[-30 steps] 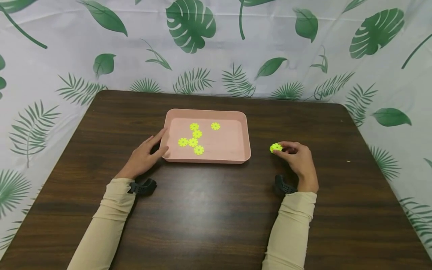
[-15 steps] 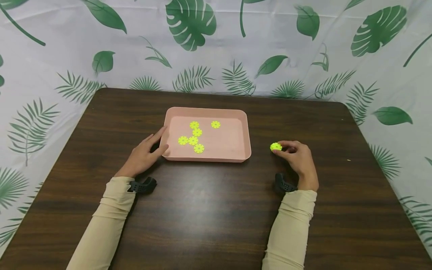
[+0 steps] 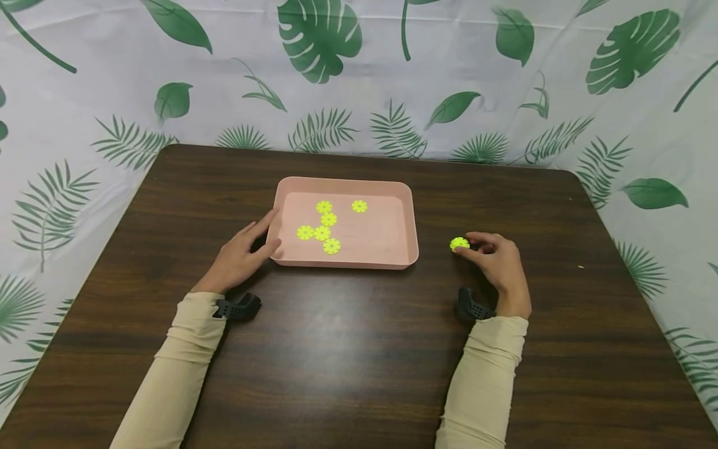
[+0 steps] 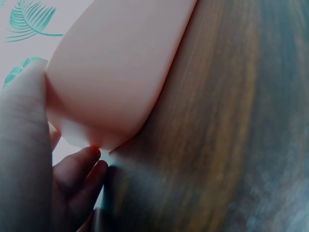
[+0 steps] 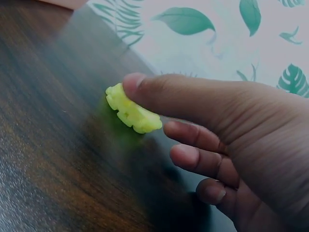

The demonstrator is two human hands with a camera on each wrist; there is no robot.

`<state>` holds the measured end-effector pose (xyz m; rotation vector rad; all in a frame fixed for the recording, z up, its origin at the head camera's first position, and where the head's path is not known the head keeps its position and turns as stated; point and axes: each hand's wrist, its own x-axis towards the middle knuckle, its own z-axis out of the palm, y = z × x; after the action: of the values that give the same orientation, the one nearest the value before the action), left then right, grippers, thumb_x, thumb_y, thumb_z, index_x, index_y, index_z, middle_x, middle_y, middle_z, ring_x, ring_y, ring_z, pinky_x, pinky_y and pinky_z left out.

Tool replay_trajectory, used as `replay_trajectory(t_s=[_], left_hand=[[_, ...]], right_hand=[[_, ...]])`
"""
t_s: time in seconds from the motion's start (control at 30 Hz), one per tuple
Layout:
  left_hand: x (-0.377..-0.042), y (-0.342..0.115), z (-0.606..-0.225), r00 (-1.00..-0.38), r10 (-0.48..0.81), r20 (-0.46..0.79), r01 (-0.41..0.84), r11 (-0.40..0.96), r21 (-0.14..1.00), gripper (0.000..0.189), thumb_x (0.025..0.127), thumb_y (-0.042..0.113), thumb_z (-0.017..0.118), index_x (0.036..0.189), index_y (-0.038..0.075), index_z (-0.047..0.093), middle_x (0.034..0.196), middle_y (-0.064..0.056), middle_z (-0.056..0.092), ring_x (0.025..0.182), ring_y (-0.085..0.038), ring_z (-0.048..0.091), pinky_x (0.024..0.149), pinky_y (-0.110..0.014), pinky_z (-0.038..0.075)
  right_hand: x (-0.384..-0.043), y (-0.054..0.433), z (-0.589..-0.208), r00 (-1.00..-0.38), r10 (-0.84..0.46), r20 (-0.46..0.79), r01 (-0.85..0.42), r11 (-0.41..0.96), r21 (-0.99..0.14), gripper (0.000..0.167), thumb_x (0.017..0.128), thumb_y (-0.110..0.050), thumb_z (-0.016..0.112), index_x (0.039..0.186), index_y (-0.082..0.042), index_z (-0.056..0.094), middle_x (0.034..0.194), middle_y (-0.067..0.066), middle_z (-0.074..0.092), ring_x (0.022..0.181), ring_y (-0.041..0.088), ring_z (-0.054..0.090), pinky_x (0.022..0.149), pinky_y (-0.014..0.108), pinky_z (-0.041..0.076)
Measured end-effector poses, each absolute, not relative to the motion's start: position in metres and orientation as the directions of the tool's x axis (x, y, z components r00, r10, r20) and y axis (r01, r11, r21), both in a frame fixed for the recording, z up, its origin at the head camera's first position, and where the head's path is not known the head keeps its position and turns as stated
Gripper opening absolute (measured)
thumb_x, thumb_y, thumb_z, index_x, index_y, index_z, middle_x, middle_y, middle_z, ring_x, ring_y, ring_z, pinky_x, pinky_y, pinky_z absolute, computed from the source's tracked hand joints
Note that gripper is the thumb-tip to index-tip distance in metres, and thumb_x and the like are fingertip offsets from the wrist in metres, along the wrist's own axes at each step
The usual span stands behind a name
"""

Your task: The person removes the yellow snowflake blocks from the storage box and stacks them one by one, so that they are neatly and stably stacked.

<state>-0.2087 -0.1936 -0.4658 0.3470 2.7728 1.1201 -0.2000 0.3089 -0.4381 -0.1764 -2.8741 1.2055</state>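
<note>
Near the right of the table, my right hand (image 3: 502, 265) pinches a yellow-green notched interlocking disc (image 3: 459, 244) between thumb and fingers. In the right wrist view the disc (image 5: 130, 108) is tilted just above or on the table, its scalloped edge towards the camera; I cannot tell whether it is more than one disc. My left hand (image 3: 232, 262) holds the left side of a shallow pink tray (image 3: 378, 264). Its thumb (image 4: 24, 125) lies over the rim, while fingertips touch the outer wall (image 4: 111, 82) from below. Several matching discs (image 3: 322, 232) lie flat in the tray, mostly in its left half.
The dark wood-grain table (image 3: 348, 349) spreads around both hands. Behind it hangs a white cloth (image 3: 224, 68) printed with green leaves. A small pale speck (image 3: 581, 267) lies right of my right hand. Black wrist straps (image 3: 238, 307) sit on both wrists.
The view has shifted slightly, so the whole scene sits a little higher. Both hands, the tray and the discs otherwise keep their places.
</note>
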Motion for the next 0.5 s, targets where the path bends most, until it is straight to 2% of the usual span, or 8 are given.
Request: replay_trajectory(t_s=[0.23,0.5], left_hand=[[-0.209,-0.194,-0.466,-0.966,0.254,-0.040,0.154,0.696,0.701,0.071,0.104,0.057,0.050,0.165,0.046,0.015,0.169,-0.008,0.029,0.156,-0.042,0.019,0.113,-0.076,0.022],[-0.209,-0.195,-0.467,-0.966,0.252,-0.053,0.143,0.696,0.704,0.071,0.104,0.059,0.049,0.164,0.046,0.015,0.169,-0.007,0.028,0.156,-0.041,0.018,0.113,-0.076,0.021]], right_hand=[[-0.201,0.301,-0.431,-0.990,0.137,0.045,0.059,0.673,-0.737,0.052,0.095,-0.038,0.077,0.131,-0.001,0.071,0.119,0.019,0.065,0.093,0.021,0.053,0.077,0.027,0.044],[-0.221,0.264,-0.425,-0.981,0.102,0.163,-0.058,0.652,-0.756,0.045,0.095,-0.031,0.079,0.127,0.001,0.072,0.112,0.018,0.066,0.090,0.021,0.056,0.075,0.024,0.045]])
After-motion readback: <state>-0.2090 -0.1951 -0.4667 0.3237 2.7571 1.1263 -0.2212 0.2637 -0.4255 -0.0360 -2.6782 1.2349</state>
